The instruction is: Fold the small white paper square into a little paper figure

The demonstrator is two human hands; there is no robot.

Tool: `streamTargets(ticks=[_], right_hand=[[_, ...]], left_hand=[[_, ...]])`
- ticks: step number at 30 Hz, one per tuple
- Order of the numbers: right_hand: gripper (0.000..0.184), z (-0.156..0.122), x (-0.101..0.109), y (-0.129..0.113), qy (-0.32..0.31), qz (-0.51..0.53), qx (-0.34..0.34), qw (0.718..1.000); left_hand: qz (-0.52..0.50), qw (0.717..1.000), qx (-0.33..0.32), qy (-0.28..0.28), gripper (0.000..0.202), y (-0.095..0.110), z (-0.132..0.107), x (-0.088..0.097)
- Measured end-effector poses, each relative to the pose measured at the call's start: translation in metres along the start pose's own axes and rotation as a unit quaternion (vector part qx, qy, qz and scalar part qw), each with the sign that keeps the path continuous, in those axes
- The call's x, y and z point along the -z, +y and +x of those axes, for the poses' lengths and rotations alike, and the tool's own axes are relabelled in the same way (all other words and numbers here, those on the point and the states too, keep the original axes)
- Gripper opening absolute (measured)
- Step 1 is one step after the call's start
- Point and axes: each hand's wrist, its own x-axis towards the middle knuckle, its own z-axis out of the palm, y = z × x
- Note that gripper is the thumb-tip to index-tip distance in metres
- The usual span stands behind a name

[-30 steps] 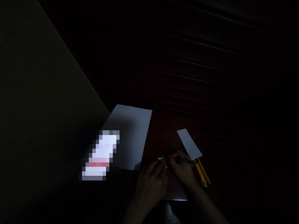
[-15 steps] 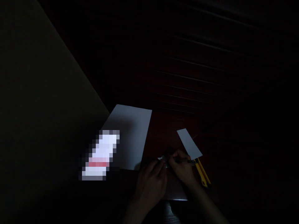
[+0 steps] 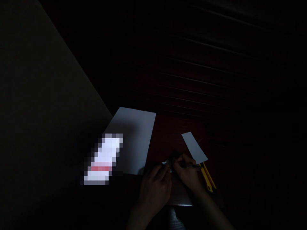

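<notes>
My right hand (image 3: 187,174) is closed around a slim dark pen (image 3: 196,166), whose rear end sticks out to the right past the hand. Its tip is hidden behind my fingers. My left hand (image 3: 155,187) has its fingers bent together at the edge of a small white piece of paper (image 3: 165,163), mostly covered by both hands. The two hands almost meet over it. Just beyond my right hand lies a white paper strip (image 3: 194,148), slanting, and below it a yellow utility knife (image 3: 208,180), its upper end under or against the strip.
A large white sheet of paper (image 3: 134,140) lies left of my hands on the dark table (image 3: 165,137). A bright, pixelated screen (image 3: 105,156) overlaps its left side. The table's front edge (image 3: 181,204) runs close below my hands. Ridged dark panelling (image 3: 182,78) rises behind.
</notes>
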Motion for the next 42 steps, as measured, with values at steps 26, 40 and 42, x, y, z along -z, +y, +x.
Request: streamTargets(ticks=[26, 40, 42], right_hand=[[0.019, 0.004, 0.005, -0.004, 0.016, 0.061, -0.064, 0.996], [0.014, -0.001, -0.008, -0.011, 0.000, 0.043, -0.049, 0.998], [0.014, -0.001, -0.007, -0.012, -0.007, 0.046, -0.045, 0.998]], left_hand=[[0.008, 1.000, -0.001, -0.010, 0.032, -0.001, -0.003, -0.002], [0.008, 0.999, 0.013, -0.037, 0.023, 0.003, 0.000, 0.004], [0.008, 0.999, 0.013, -0.039, 0.023, 0.003, 0.000, 0.004]])
